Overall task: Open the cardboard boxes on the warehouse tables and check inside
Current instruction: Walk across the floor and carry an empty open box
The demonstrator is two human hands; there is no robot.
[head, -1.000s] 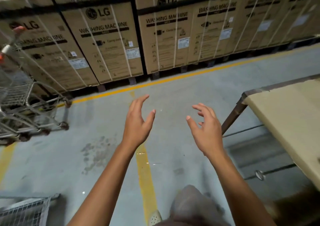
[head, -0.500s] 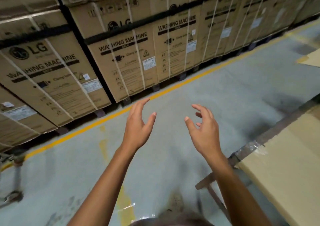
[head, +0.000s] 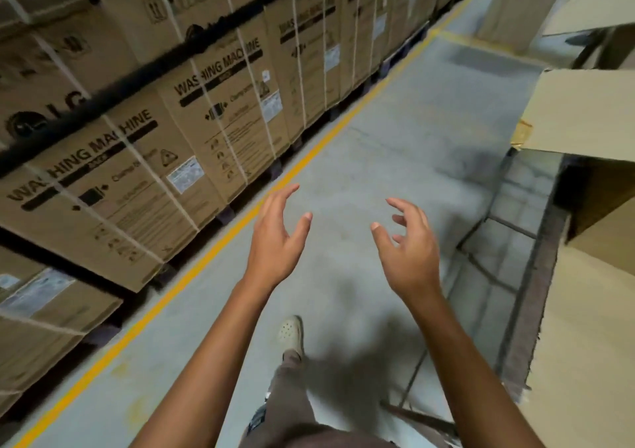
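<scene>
Above the floor, left hand [head: 275,241], right hand [head: 409,251] (both empty)

My left hand [head: 275,241] and right hand [head: 409,258] hang over the open floor [head: 395,145], which runs free up the middle of the frame. Stacked cartons [head: 171,138] wall off the left; the table [head: 534,310] and cardboard box [head: 584,110] block the right.

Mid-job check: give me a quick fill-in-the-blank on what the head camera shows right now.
1. The left hand and the right hand each hold ____.
2. The stacked cartons carry the words WASHING ____.
3. The floor line beside those cartons is coloured ____.
4. The cardboard-covered table stands on the person's ____ side.

Missing words: nothing; MACHINE; yellow; right.
</scene>
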